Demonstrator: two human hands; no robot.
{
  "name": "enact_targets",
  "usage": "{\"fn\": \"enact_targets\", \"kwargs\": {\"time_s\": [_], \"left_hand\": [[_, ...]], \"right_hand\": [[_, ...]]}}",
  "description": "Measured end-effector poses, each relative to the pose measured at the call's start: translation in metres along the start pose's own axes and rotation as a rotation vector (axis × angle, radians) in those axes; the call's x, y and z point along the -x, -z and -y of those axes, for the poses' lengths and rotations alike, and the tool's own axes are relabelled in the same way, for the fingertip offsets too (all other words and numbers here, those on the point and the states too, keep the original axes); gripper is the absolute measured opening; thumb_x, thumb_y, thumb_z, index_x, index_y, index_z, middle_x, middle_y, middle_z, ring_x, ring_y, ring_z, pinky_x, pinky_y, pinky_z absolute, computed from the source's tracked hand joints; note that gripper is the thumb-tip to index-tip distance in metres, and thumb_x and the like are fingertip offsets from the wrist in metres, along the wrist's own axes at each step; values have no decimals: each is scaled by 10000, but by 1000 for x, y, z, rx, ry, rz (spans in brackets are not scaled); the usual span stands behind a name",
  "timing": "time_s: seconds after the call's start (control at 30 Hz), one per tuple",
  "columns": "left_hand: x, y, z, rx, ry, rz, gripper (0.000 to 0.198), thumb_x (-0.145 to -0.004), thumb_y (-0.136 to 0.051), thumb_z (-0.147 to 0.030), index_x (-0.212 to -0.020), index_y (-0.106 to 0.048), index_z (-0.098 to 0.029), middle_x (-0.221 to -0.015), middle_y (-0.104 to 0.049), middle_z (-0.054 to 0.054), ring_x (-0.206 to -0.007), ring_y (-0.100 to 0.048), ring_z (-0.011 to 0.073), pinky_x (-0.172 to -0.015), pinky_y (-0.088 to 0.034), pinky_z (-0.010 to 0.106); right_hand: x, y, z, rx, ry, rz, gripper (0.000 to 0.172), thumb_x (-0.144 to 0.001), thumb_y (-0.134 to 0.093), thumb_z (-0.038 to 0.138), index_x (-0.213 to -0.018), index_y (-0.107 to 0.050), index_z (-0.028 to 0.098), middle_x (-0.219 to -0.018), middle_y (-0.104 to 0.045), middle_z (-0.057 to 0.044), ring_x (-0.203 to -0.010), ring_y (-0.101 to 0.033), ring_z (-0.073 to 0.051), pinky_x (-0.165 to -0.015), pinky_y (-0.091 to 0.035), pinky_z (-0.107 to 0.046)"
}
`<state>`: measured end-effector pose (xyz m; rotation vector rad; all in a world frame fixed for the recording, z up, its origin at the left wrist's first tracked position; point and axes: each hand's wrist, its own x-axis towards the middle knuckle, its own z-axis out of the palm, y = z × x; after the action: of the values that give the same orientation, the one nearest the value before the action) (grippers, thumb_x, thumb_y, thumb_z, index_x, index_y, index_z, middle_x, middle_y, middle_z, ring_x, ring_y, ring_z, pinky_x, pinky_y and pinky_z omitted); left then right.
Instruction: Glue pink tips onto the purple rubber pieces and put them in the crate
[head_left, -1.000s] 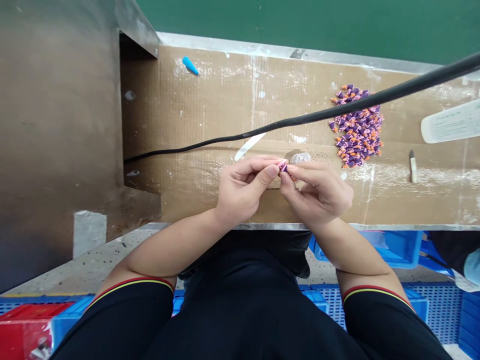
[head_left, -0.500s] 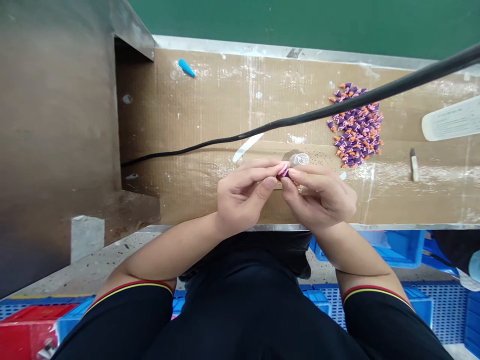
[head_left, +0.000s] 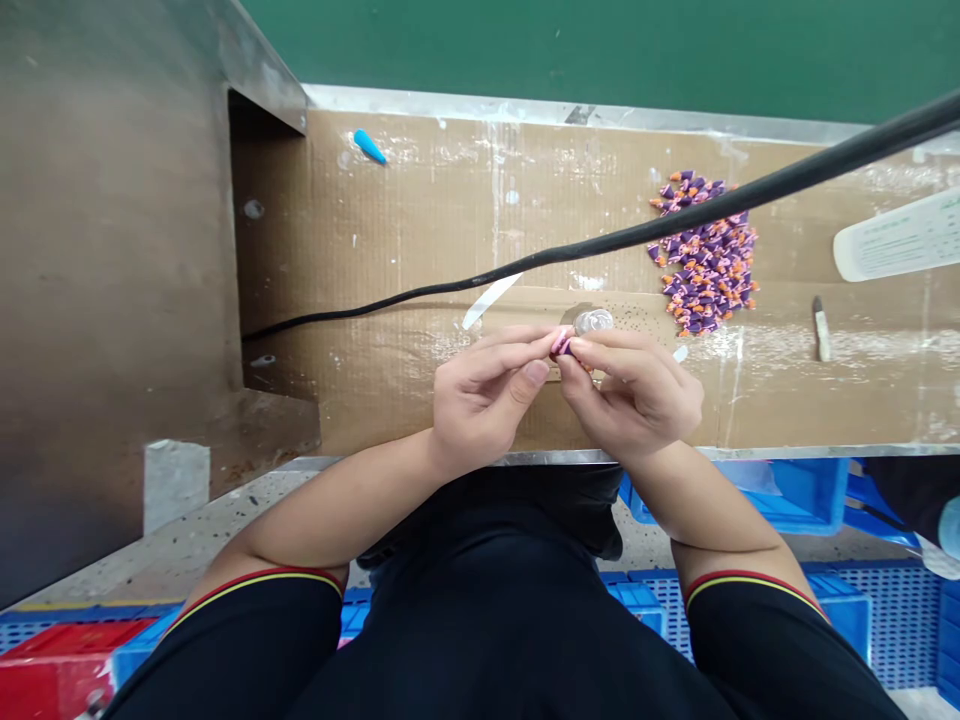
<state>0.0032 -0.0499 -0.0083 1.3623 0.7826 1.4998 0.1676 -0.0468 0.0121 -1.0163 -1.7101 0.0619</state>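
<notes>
My left hand [head_left: 484, 395] and my right hand [head_left: 637, 395] meet over the near edge of the cardboard-covered bench [head_left: 420, 240]. Both pinch one small pink and purple piece [head_left: 562, 345] between thumbs and fingertips. Just beyond the fingertips a small clear round object [head_left: 594, 321] lies on the cardboard. A pile of several purple and orange pieces [head_left: 705, 255] lies farther back on the right, apart from both hands.
A black cable [head_left: 600, 240] crosses above the bench from upper right to left. A blue cone cap [head_left: 370, 146] lies at the far left, a white strip [head_left: 491, 298] near the middle. A white label [head_left: 896, 240] and small stick [head_left: 820, 327] lie right. Blue crates [head_left: 795, 490] stand below.
The hands stay together on the small piece, with only slight finger shifts. The view has drifted a little; nothing on the bench moved.
</notes>
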Motion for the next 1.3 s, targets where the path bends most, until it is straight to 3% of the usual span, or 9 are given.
{"fn": "enact_targets", "kwargs": {"time_s": [0.43,0.63,0.9,1.03,1.17,1.3], "left_hand": [[1,-1,-1,156,81,35,299,-1096,-727,-229,-1330,-858,-361,-1339,-849,56,-1223,-835,199,-1101,-712,340],[1,-2,0,262,122,58,278,-1102,-725,-274,-1327,-860,-364,-1353,-843,65,-1255,-826,228,-1129,-706,385],[1,-2,0,305,152,69,265,-1105,-725,-291,-1321,-864,-357,-1358,-842,70,-1269,-818,223,-1147,-689,372],[-1,-3,-1,318,180,36,259,-1088,-765,-313,-1327,-859,-348,-1315,-855,70,-1181,-849,217,-1062,-723,351],[-3,-1,-2,213,170,-59,146,-1032,-843,-316,-1172,-886,-313,-1178,-884,58,-1054,-870,202,-969,-746,338],[-7,3,-1,96,190,-106,121,-1039,-834,-367,-1094,-883,-271,-1123,-884,70,-1015,-857,187,-855,-729,290]], "right_hand": [[1,0,3,-81,-26,-15,282,-957,-820,46,-1161,-787,237,-977,-882,-15,-856,-869,-161,-797,-745,-247],[3,5,0,-88,-15,23,366,-941,-852,67,-1246,-788,259,-1039,-887,-11,-871,-867,-166,-777,-743,-255],[1,4,1,-79,-8,3,344,-934,-844,50,-1209,-781,247,-1018,-882,-9,-856,-861,-156,-758,-725,-237],[0,0,0,-106,5,-12,345,-952,-806,45,-1222,-773,256,-1001,-880,-7,-864,-861,-170,-771,-730,-266],[-6,-1,-1,-191,-45,54,320,-971,-749,53,-1199,-767,277,-1017,-865,-3,-875,-840,-166,-774,-712,-289],[-16,17,-20,-237,-97,158,239,-973,-681,71,-1046,-764,282,-945,-813,15,-847,-793,-167,-764,-673,-319]]}}
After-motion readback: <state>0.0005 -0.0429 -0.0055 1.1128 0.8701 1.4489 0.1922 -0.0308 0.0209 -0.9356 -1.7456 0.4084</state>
